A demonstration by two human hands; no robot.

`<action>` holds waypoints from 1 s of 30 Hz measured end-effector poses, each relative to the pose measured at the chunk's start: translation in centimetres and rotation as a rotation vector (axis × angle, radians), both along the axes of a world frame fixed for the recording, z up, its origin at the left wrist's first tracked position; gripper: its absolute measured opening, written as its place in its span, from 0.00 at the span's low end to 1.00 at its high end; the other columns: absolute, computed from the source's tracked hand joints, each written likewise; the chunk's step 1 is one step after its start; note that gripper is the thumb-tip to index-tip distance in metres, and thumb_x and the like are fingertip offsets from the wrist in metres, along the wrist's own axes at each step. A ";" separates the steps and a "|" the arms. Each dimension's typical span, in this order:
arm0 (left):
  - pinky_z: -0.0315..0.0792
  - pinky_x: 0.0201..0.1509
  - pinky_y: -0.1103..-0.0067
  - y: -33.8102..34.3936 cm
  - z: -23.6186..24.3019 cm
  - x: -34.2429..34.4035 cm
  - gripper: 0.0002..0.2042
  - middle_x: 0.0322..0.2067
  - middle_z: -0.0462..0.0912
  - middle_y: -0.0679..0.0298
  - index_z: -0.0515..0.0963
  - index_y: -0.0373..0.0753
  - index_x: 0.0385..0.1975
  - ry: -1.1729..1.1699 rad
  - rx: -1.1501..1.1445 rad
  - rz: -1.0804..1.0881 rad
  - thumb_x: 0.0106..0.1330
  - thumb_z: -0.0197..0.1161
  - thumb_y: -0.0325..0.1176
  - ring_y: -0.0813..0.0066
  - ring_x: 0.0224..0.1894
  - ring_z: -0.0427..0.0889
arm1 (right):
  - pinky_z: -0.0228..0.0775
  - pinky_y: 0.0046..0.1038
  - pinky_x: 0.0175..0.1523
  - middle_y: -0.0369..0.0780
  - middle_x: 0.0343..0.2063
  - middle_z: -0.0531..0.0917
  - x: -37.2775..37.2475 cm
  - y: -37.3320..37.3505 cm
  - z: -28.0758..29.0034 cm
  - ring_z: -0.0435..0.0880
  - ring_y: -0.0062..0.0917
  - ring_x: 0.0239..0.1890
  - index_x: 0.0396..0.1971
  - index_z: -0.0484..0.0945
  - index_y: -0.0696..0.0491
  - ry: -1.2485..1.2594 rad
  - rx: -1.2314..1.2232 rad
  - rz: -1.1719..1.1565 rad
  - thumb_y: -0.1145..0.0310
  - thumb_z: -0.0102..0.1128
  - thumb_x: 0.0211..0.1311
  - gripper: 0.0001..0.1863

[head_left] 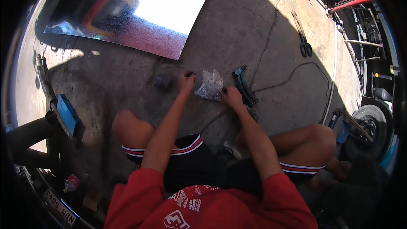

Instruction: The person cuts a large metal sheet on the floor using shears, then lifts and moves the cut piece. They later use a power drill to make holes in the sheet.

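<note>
A clear plastic bag [210,84] of small silvery metal pieces lies on the concrete floor in front of me. My right hand [232,96] is closed at the bag's right lower edge, fingers pinching the plastic. Just left of the bag, my left hand [186,83] hovers with its fingertips drawn together; whatever is between them is too small to make out. A dark rounded object [162,81] sits on the floor to the left of that hand. Right of the bag lies a green and black corded power tool [244,85].
A shiny metal sheet [140,25] spreads across the far left. Dark-handled metal snips [303,42] lie at the far right, beyond a cable [283,84]. A blue box [68,114] stands at left by a metal frame. At right are a wheel [368,127] and another person's hand [339,168].
</note>
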State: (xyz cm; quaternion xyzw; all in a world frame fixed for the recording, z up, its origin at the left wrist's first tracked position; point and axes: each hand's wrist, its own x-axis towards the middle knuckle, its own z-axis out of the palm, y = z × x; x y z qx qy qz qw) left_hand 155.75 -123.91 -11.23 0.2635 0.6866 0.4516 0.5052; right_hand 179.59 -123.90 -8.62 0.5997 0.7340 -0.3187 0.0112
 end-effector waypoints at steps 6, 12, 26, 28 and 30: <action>0.73 0.36 0.77 1.2 2.0 0.1 0.10 0.31 0.83 0.60 0.81 0.33 0.35 0.181 -0.035 -0.027 0.55 0.64 0.29 0.76 0.31 0.80 | 0.75 0.42 0.45 0.46 0.40 0.82 0.0 0.1 1.9 0.82 0.44 0.42 0.40 0.79 0.55 0.007 0.063 -0.107 0.67 0.61 0.56 0.12; 0.72 0.33 0.78 6.2 11.5 0.1 0.11 0.32 0.81 0.64 0.79 0.34 0.39 0.279 0.197 -0.285 0.61 0.63 0.34 0.78 0.29 0.77 | 0.79 0.38 0.40 0.45 0.41 0.82 -6.2 2.1 1.1 0.84 0.44 0.38 0.40 0.80 0.55 0.075 0.227 0.310 0.75 0.54 0.59 0.10; 0.74 0.51 0.62 1.0 18.2 0.3 0.19 0.43 0.79 0.50 0.76 0.37 0.48 0.809 0.040 -1.268 0.63 0.62 0.43 0.49 0.48 0.79 | 0.80 0.40 0.41 0.50 0.37 0.83 -7.0 0.3 -1.1 0.86 0.44 0.35 0.31 0.84 0.57 -0.162 0.112 0.379 0.72 0.59 0.54 0.08; 0.73 0.52 0.61 0.8 18.2 1.0 0.18 0.43 0.79 0.49 0.76 0.36 0.47 0.760 0.097 -1.302 0.64 0.61 0.42 0.50 0.48 0.79 | 0.79 0.41 0.41 0.50 0.35 0.84 -6.3 1.4 -0.7 0.85 0.45 0.35 0.30 0.84 0.56 -0.089 0.086 0.319 0.71 0.61 0.52 0.08; 0.73 0.52 0.61 0.9 18.3 1.1 0.18 0.44 0.79 0.49 0.76 0.36 0.48 0.748 0.043 -1.306 0.65 0.61 0.43 0.50 0.48 0.79 | 0.78 0.42 0.41 0.49 0.32 0.85 -5.1 2.5 0.1 0.85 0.45 0.33 0.27 0.84 0.56 -0.081 0.035 0.261 0.69 0.63 0.50 0.07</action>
